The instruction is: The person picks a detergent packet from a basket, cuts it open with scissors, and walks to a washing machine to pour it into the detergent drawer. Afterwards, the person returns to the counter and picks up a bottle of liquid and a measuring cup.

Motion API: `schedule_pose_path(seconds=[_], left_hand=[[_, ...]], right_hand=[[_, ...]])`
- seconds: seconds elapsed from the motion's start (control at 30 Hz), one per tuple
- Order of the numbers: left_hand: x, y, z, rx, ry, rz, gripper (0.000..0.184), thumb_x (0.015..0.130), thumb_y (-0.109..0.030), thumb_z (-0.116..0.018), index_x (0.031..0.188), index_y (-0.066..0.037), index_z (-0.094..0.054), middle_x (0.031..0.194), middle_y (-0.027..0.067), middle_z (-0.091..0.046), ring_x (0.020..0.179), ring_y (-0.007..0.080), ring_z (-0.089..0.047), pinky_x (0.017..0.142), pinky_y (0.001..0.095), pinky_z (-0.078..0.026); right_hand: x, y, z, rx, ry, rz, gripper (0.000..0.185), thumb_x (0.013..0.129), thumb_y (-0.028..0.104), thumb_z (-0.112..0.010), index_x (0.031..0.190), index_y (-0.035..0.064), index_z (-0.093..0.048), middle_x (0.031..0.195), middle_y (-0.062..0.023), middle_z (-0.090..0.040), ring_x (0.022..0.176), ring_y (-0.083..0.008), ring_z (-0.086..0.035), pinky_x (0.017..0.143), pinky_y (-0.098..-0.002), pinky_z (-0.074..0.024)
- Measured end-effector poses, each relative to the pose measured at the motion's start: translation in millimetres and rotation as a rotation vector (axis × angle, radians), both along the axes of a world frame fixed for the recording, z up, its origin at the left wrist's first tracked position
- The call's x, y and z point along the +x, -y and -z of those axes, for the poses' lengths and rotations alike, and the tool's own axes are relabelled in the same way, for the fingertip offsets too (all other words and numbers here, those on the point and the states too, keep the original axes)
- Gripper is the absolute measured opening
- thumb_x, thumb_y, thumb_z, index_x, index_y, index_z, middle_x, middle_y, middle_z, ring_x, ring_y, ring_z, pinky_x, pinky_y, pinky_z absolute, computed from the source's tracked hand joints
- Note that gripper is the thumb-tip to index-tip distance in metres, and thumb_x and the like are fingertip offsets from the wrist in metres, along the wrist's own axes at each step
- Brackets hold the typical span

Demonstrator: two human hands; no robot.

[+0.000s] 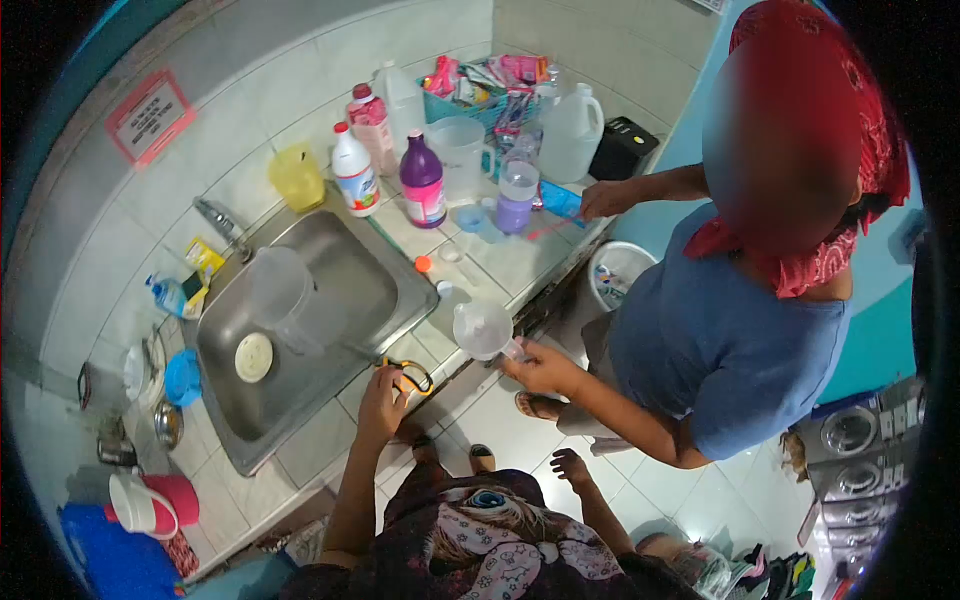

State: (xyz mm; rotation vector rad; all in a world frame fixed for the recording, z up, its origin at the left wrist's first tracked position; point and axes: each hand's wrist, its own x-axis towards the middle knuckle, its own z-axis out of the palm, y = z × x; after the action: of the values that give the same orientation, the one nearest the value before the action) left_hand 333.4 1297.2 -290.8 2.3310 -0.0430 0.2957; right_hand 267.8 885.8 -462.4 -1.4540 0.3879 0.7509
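Observation:
My left hand (380,405) is at the counter's front edge, its fingers at the yellow and black scissors (408,378). Over the floor, my right hand (572,468) hangs with its fingers apart and nothing in them. A co-worker on the right holds a clear measuring jug (482,328) by its handle, close to my left hand. The co-worker's other hand (608,200) is beside a blue packet (560,200) and a thin pink item. Near that packet stands a clear cup with purple liquid (516,205).
A steel sink (345,270) at the left holds a large clear container (280,285) and a pale round lid (254,357). Bottles, including a purple one (422,185), a big jug (572,135) and a turquoise basket (470,112) line the back. A bin (620,255) stands below.

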Motion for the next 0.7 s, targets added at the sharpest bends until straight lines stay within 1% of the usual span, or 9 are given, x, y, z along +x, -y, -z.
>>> schedule_pose_path(seconds=[0.07,0.13,0.27,0.4,0.43,0.47,0.53,0.6,0.7], left_hand=[[10.6,-8.9,0.5,0.214,-0.031,0.024,0.038,0.068,-0.008,-0.059,0.104,-0.003,-0.045,0.111,0.0156,-0.042,0.104,0.0329,-0.041,0.088,0.0389,-0.034],[16.9,-17.6,2.0,0.244,-0.113,0.083,0.041,0.067,-0.008,-0.06,0.105,-0.004,-0.044,0.112,0.014,-0.04,0.105,0.0323,-0.039,0.089,0.0391,-0.033],[19.0,-32.2,12.4,0.336,-0.155,0.202,0.043,0.067,-0.011,-0.06,0.106,-0.003,-0.044,0.114,0.0129,-0.038,0.108,0.0324,-0.036,0.089,0.0413,-0.032],[23.1,-38.7,3.5,0.375,-0.141,0.314,0.044,0.068,-0.014,-0.06,0.107,-0.002,-0.044,0.116,0.0141,-0.036,0.11,0.0335,-0.034,0.09,0.0429,-0.031],[22.1,-41.7,5.6,0.386,-0.116,0.353,0.044,0.068,-0.014,-0.06,0.108,-0.003,-0.044,0.116,0.0145,-0.036,0.11,0.0338,-0.034,0.091,0.0432,-0.031],[24.6,-45.1,17.9,0.413,-0.113,0.368,0.044,0.069,-0.014,-0.06,0.108,-0.002,-0.043,0.116,0.0151,-0.035,0.11,0.0349,-0.033,0.092,0.0447,-0.029],[25.2,-47.4,15.0,0.411,-0.12,0.393,0.044,0.069,-0.013,-0.059,0.109,-0.002,-0.042,0.117,0.0151,-0.035,0.111,0.0348,-0.032,0.092,0.0455,-0.029],[23.2,-47.7,10.0,0.395,-0.089,0.408,0.046,0.069,-0.01,-0.059,0.11,-0.001,-0.04,0.118,0.0154,-0.035,0.112,0.0341,-0.033,0.093,0.046,-0.029],[23.4,-48.8,15.5,0.401,0.005,0.403,0.045,0.069,-0.009,-0.058,0.109,-0.001,-0.039,0.118,0.0163,-0.035,0.11,0.034,-0.035,0.093,0.0443,-0.029]], right_hand=[[4.6,-24.0,-24.0,-0.08,-0.012,-0.002,0.022,0.079,0.016,-0.045,0.1,0.0094,-0.049,0.086,-0.0058,-0.058,0.073,-0.015,-0.054,0.06,-0.0283,-0.0429],[12.2,-58.6,-68.5,0.027,0.057,-0.072,0.023,0.081,0.017,-0.045,0.102,0.0103,-0.049,0.093,-0.0035,-0.057,0.081,-0.0133,-0.053,0.067,-0.0278,-0.0415],[50.0,-155.9,-219.6,0.315,0.282,-0.258,0.028,0.084,0.021,-0.047,0.106,0.0032,-0.049,0.105,-0.0058,-0.054,0.102,-0.014,-0.047,0.085,-0.0289,-0.0359],[73.3,-220.0,-361.7,0.662,1.016,-0.363,0.045,0.085,0.034,-0.04,0.114,0.0001,-0.045,0.114,-0.0178,-0.047,0.109,-0.028,-0.042,0.092,-0.0379,-0.0291],[70.4,-231.6,-395.0,0.789,1.119,-0.343,0.048,0.086,0.037,-0.035,0.116,-0.0003,-0.043,0.116,-0.023,-0.044,0.109,-0.0341,-0.04,0.093,-0.044,-0.0258],[72.5,-246.0,-413.4,0.902,1.338,-0.315,0.049,0.086,0.038,-0.035,0.116,-0.0001,-0.043,0.114,-0.0244,-0.045,0.105,-0.0355,-0.044,0.087,-0.0468,-0.0322],[61.1,-272.5,-441.8,1.071,1.418,-0.108,0.048,0.085,0.038,-0.039,0.117,0.0019,-0.043,0.112,-0.0243,-0.046,0.097,-0.0369,-0.049,0.077,-0.0455,-0.0403],[63.1,-300.7,-468.0,1.175,1.482,-0.081,0.033,0.087,0.032,-0.038,0.103,0.0078,-0.055,0.092,-0.0173,-0.055,0.095,-0.0296,-0.046,0.081,-0.0394,-0.0405],[75.8,-309.9,-473.6,1.162,1.585,-0.186,0.047,0.087,0.044,-0.028,0.105,0.011,-0.055,0.1,-0.0208,-0.054,0.104,-0.0376,-0.039,0.087,-0.0451,-0.0353]])
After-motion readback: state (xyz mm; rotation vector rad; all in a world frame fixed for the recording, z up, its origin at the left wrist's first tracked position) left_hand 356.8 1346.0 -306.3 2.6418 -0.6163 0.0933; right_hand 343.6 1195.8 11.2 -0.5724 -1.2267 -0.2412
